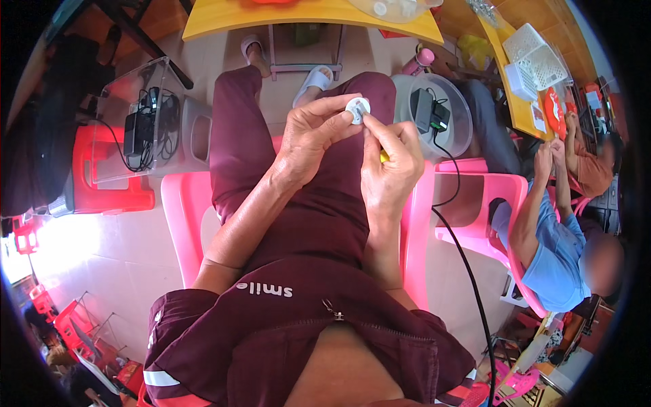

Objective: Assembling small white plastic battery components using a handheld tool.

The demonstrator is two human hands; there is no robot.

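My left hand [313, 132] pinches a small round white plastic part [357, 108] between thumb and fingertips, held above my lap. My right hand [391, 159] meets it from the right, its fingertips touching the part's edge. A bit of yellow [384, 157] shows inside the right hand's curled fingers; what it is I cannot tell. Both hands hover over my maroon trousers as I sit on a pink plastic chair [182, 217].
A yellow table [224, 17] stands ahead. A clear box [146, 122] with black cables sits on a red stool at left. A round clear tub [437, 115] with a black adapter is at right, its cable trailing down. A person in blue [553, 251] sits at right.
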